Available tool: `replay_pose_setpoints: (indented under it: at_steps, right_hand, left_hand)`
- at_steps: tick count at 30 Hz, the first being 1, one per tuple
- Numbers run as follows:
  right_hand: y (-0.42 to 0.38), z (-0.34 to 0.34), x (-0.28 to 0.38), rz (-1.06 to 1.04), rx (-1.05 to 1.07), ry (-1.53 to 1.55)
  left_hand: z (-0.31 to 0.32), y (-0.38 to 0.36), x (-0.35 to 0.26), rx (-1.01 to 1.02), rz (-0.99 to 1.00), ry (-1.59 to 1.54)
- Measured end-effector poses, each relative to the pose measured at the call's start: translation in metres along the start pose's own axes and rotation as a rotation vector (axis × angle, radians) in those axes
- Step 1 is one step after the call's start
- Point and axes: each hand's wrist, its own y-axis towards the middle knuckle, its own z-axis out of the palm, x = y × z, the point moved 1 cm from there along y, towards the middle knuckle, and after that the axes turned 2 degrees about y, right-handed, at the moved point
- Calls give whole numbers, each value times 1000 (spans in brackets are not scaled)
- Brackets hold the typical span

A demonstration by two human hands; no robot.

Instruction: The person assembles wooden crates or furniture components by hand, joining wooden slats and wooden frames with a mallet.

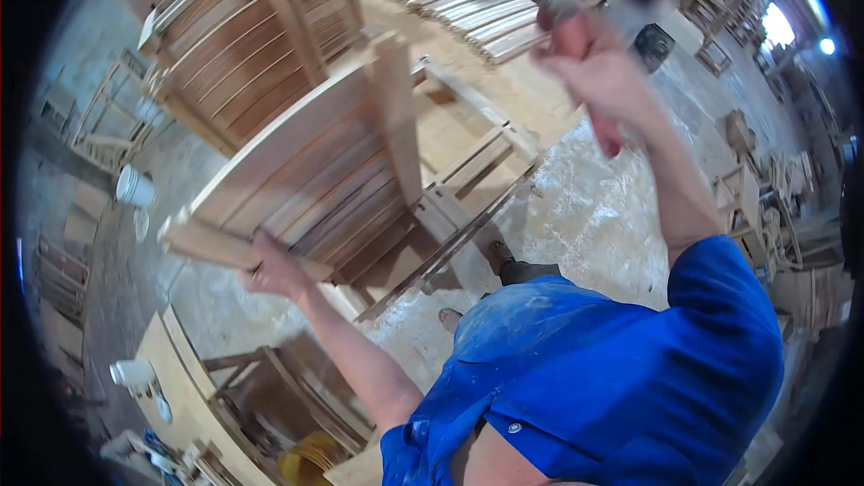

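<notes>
My left hand (274, 272) is closed around the near edge rail of a slatted wooden frame (297, 180), which looks like a chair or bench part. The frame leans at an angle, with a thick wooden post (394, 117) along its right side. Raised up on the right, my right hand (598, 81) grips the red handle of a mallet (605, 133). The mallet's large grey head is smeared by motion, above and left of the hand. Below the slatted frame lies a lower wooden framework (468, 166).
Another slatted wooden piece (243, 58) stands just behind. Stacked wooden strips (468, 13) lie at the back. A white bucket (135, 187) sits on the floor at left; a white cup (132, 373) rests on a wooden board (175, 387). Wooden parts (747, 207) pile up at right.
</notes>
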Motion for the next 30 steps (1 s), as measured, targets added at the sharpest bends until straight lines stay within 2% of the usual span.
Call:
replay_pose_setpoints:
  at_steps: [1, 2, 3, 4, 5, 6, 7, 8, 9, 10, 11, 13, 14, 15, 16, 17, 18, 19, 20, 22, 23, 26, 28, 29, 30]
  right_hand:
    - [7, 12, -33, 215, 24, -94]
    - [36, 38, -118, -103, 118, -95]
    - [37, 69, -158, -144, -48, -109]
    - [50, 92, -194, -29, 128, -34]
    - [53, 118, -219, 117, 203, 163]
    - [54, 136, -232, 196, 259, 145]
    - [63, 167, -263, 85, 283, 9]
    - [75, 194, -288, -28, 304, -128]
    - [80, 209, -292, 10, 304, -154]
    - [83, 222, -294, 51, 311, -177]
    - [85, 230, -302, 60, 314, -153]
    - [96, 234, -309, -67, 397, -186]
    - [109, 226, -317, -59, 409, -167]
    - [130, 194, -315, -69, 477, -180]
    - [159, 191, -342, 62, 318, -94]
    - [186, 188, -369, 175, 145, 12]
    - [225, 163, -388, 346, 60, 76]
    - [257, 167, -431, 401, -208, 216]
    - [297, 170, -466, 550, -294, 153]
    - [341, 175, -494, 724, -320, 257]
    - [355, 179, -499, 784, -327, 291]
    - [379, 181, -505, 851, -439, 129]
    - [387, 183, -524, 877, -337, 278]
    - [378, 174, -526, 877, -334, 273]
    - [358, 159, -525, 816, -226, 550]
  left_hand:
    - [1, -1, -4, 3, 11, 27]
    - [-1, -1, -3, 25, 11, 47]
    - [-5, 0, 0, 53, 12, 72]
    - [-13, 3, 9, 56, 90, 190]
    - [-18, 5, 18, 51, 172, 304]
    - [-19, 3, 20, 30, 186, 277]
    - [-17, -1, 20, 7, 199, 253]
    - [-11, -10, 14, -88, 70, 238]
    - [-8, -18, 8, -183, -58, 226]
    - [-31, -12, 30, -75, 48, 187]
    - [-20, -34, 9, -188, -92, 320]
    - [-13, -70, -3, -278, 170, 479]
    - [-8, -90, -11, -328, 148, 540]
    - [-22, -105, 2, -343, 442, 621]
    - [-14, -127, -10, -344, 447, 643]
    - [-3, -148, -26, -249, 635, 839]
    - [8, -171, -42, -172, 844, 1011]
    - [23, -192, -49, -99, 957, 1043]
    - [47, -209, -53, -34, 1018, 995]
    - [87, -237, -56, 96, 1056, 896]
    - [109, -247, -54, 164, 1055, 842]
    - [166, -268, -44, 394, 991, 694]
    - [204, -275, -36, 624, 815, 615]
    - [223, -277, -31, 766, 667, 551]
    - [243, -280, -26, 882, 505, 495]
